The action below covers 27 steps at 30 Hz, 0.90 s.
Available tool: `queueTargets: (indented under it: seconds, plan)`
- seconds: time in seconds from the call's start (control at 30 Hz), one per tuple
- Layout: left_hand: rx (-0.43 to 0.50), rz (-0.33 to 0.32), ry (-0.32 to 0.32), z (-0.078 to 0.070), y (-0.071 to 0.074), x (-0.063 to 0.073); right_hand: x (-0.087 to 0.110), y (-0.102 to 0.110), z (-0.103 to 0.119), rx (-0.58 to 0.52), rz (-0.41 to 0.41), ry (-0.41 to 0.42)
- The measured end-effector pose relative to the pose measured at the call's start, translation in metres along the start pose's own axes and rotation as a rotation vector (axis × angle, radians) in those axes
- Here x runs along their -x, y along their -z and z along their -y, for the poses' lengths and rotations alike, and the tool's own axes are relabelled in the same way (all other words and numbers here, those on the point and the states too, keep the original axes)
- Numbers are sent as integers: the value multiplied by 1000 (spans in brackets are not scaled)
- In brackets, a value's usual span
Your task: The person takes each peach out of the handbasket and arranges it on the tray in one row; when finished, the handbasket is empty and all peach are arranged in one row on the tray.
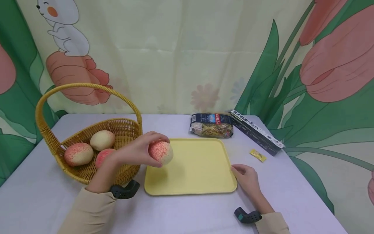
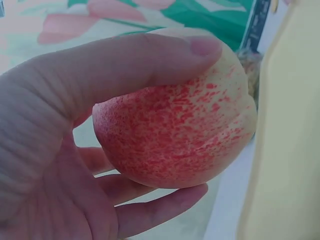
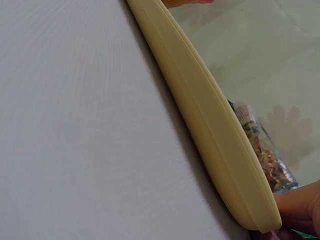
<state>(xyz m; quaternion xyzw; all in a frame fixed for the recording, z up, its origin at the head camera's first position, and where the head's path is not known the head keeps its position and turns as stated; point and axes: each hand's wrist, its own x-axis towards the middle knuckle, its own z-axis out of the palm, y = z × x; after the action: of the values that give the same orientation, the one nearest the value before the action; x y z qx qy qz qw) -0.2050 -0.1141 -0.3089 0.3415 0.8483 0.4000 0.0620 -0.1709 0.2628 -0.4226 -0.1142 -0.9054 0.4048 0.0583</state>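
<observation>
While our left hand (image 1: pixel 143 150) holds a red-speckled peach (image 1: pixel 163 153), thumb and fingers curled round it, above the left end of the yellow tray (image 1: pixel 198 169) | our right hand (image 1: pixel 246 178) pinches the tray's right edge | we see three more peaches (image 1: pixel 79 154) in the wicker basket (image 1: pixel 128 130) | food packet (image 1: pixel 211 126) beyond the tray's far edge

A basket (image 1: pixel 124 127) with three peaches (image 1: pixel 79 154) inside is set left of a tray (image 1: pixel 198 165) on a table (image 1: pixel 190 214). Over the tray's left side, a fourth peach (image 1: pixel 161 152) is held in the left hand (image 1: pixel 138 149). Behind the tray, a bag (image 1: pixel 211 125) is flanked at right by a long box (image 1: pixel 254 132), with a small packet (image 1: pixel 258 155) before the box.
</observation>
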Motion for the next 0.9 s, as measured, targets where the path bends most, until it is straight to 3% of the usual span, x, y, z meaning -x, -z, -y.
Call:
queueTargets:
  seconds: [0.23,0.5,0.6,0.9]
  plan:
    - [18,-2,-9,9,-19,-17,1,0,1,-11,-3,1]
    - [-3,-6,-48,26,-52,-33,0,-1,2,-17,-14,-2]
    - [3,6,-33,29,-61,-37,1,-1,2,-20,-12,2]
    - [-13,38,-7,36,-71,-44,-1,-3,-2,5,-19,-8]
